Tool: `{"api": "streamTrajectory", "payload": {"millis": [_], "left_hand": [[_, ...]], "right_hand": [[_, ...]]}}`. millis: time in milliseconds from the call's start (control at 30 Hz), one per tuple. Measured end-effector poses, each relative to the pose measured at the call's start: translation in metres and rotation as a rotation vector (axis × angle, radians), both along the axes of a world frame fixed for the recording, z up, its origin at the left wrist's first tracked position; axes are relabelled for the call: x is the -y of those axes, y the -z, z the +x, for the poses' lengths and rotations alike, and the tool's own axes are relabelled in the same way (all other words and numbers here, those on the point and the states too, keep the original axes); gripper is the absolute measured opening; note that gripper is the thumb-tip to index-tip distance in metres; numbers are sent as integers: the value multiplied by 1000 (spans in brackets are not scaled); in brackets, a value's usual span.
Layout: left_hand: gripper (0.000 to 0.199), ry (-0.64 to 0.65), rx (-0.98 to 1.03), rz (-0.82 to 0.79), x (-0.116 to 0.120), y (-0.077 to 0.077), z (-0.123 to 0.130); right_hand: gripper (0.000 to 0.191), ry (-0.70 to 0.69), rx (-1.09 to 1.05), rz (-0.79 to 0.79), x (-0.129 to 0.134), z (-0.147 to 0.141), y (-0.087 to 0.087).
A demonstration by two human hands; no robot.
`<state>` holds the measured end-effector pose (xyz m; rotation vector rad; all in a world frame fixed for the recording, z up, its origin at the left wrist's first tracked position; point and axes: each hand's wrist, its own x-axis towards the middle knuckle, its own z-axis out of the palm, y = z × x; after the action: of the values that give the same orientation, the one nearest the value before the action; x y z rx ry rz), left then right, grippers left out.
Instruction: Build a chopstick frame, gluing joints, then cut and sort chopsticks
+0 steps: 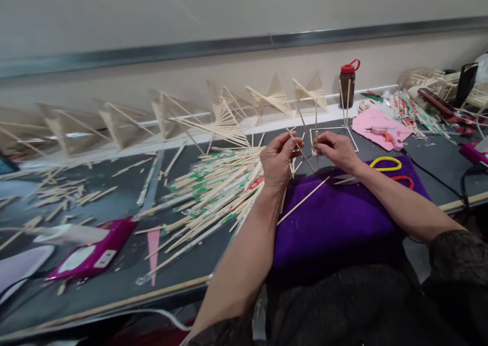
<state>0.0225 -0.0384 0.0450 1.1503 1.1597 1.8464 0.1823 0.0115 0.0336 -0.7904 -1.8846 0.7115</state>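
Note:
My left hand [278, 158] pinches a thin wooden chopstick [305, 157] that slants down to the right. Beside it, my right hand [337, 150] has its fingertips closed on an upright chopstick [316, 115]. That stick stands at the near side of a square frame of chopsticks [353, 138], which has other sticks rising from it. Whether it is fixed to the frame I cannot tell. Under my wrists lies a purple cloth [339, 229], with a loose chopstick [305, 199] across it. Scissors [385, 165] with a yellow and a red handle rest partly beneath my right forearm.
A pile of chopsticks [224, 178], many in wrappers, spreads left of my hands. Twisted stick models [267, 99] line the wall. At the right, a pink glue gun [387, 134] lies on pink paper [369, 120], near a red-capped bottle [346, 84]. A magenta power strip [95, 249] lies left.

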Motion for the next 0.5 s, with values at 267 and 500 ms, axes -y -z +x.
{"api": "streamTrajectory", "payload": {"millis": [267,500], "left_hand": [[35,-13,-59,-4,0,3,4],[38,3,-51,-19,-2,5,2]], "right_hand": [[11,-2,68,28,6,-10,-3],[12,4,115,41,8,-14,-4]]}}
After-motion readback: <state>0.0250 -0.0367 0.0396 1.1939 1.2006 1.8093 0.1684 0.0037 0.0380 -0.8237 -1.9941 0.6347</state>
